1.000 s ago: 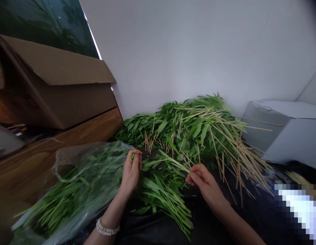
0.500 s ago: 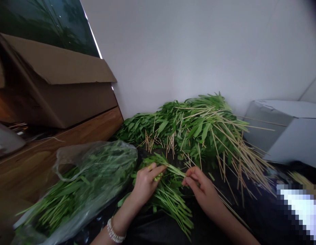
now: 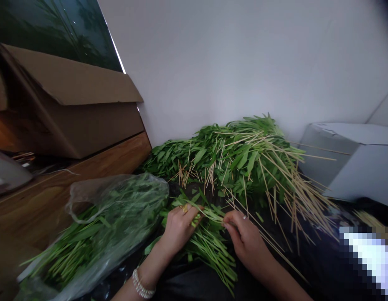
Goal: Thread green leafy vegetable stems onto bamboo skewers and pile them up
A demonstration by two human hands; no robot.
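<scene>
Held between both hands is a small bunch of leafy green stems [image 3: 212, 214], which look like water spinach. My left hand [image 3: 178, 225], wearing a gold ring and a pearl bracelet, is closed around the leafy end. Thumb and index finger of my right hand [image 3: 244, 234] pinch the stem ends, and whether a skewer is among them I cannot tell. Beneath my hands lies a larger pile of loose green stems [image 3: 212, 251] on black plastic. Several thin wooden skewers [image 3: 275, 246] lie beyond and beside my right hand.
A big heap of greens threaded with skewers [image 3: 237, 154] lies against the white wall. On the left, a clear plastic bag [image 3: 118, 200] holds more greens. A cardboard box [image 3: 87, 121] stands on a wooden surface [image 3: 115, 161]. At right is a white box [image 3: 359, 163].
My right hand has shifted slightly left and turned, its fingers now closer to my left hand along the stems. The left hand stays nearly in place.
</scene>
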